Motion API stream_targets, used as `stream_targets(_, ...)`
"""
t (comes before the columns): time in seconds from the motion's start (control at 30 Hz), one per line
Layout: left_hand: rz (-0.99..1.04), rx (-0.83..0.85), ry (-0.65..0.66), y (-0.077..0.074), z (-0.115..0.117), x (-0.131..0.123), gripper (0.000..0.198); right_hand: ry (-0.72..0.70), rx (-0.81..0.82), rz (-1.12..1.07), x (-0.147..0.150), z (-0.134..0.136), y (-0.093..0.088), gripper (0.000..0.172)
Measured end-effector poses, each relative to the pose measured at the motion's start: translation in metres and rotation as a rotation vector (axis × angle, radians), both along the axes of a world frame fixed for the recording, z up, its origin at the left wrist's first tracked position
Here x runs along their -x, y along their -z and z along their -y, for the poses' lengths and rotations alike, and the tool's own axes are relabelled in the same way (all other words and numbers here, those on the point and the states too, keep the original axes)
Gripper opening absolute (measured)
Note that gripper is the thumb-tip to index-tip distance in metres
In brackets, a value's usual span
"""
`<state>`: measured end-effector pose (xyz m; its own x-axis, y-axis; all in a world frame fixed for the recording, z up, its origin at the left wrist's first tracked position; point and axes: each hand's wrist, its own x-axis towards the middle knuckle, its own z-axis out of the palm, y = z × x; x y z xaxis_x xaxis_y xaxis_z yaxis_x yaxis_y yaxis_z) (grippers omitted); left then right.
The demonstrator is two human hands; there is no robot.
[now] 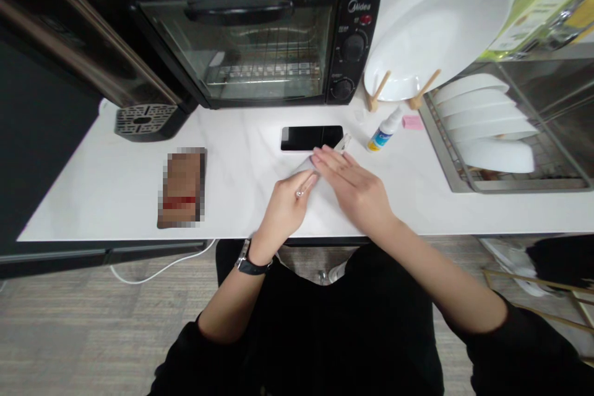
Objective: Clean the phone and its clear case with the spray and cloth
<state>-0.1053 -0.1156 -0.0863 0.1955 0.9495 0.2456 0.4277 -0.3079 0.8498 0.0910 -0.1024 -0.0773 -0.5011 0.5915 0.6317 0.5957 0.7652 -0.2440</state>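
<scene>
My left hand [291, 201], with a ring and a wristwatch, is curled closed over the counter. A small pale grey, flat-looking piece [304, 166] shows at its fingertips; its kind is not clear. My right hand [359, 189] reaches in from the other side, fingers stretched out and lying close together, their tips over the grey piece. Just beyond the fingers lies a black-screened phone [304, 138], with a small whitish tag-like thing [344, 143] at its right end. A small white spray bottle [383, 132] with a blue and yellow label stands to the right.
A black toaster oven [355, 46] stands at the back of the white counter [241, 198]. White plates [440, 31] lean in a wooden stand beside a dish rack [452, 173]. A pixelated brown flat object [180, 189] lies left, a pink note [413, 122] right.
</scene>
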Motion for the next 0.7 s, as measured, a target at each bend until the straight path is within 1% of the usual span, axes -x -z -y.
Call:
stream_targets(0.1,0.083,0.000,0.047,-0.001,0.001,0.000,0.043,0.095,0.017,-0.012,-0.017,-0.019,0.002,0.069)
stream_targets(0.2,0.094,0.012,0.058,-0.001,0.001,0.000,0.045,0.114,0.043,-0.028,-0.024,-0.027,0.004,0.072)
stream_targets(0.27,0.095,0.005,0.063,0.000,0.001,0.000,0.045,0.113,0.053,-0.037,-0.023,-0.026,0.004,0.073)
stream_targets(0.33,0.095,-0.012,0.063,0.000,0.000,0.000,0.045,0.107,0.055,-0.046,-0.016,-0.020,0.005,0.072)
stream_targets(0.4,0.064,-0.015,0.039,-0.001,0.000,0.000,0.041,0.083,0.047,-0.053,-0.006,-0.008,0.005,0.070)
stream_targets(0.47,0.007,-0.010,0.007,-0.001,0.000,0.000,0.034,0.033,0.028,-0.060,0.008,0.008,0.004,0.067)
stream_targets(0.53,-0.005,-0.020,0.015,-0.001,0.000,0.000,0.033,-0.047,0.019,-0.059,0.022,0.025,0.004,0.068)
stream_targets(0.63,0.074,-0.041,0.074,-0.001,0.000,-0.001,0.047,-0.084,0.046,-0.072,0.035,0.040,0.003,0.070)
stream_targets(0.7,0.101,-0.046,0.092,-0.001,0.000,-0.001,0.049,-0.101,0.045,-0.076,0.036,0.041,0.003,0.071)
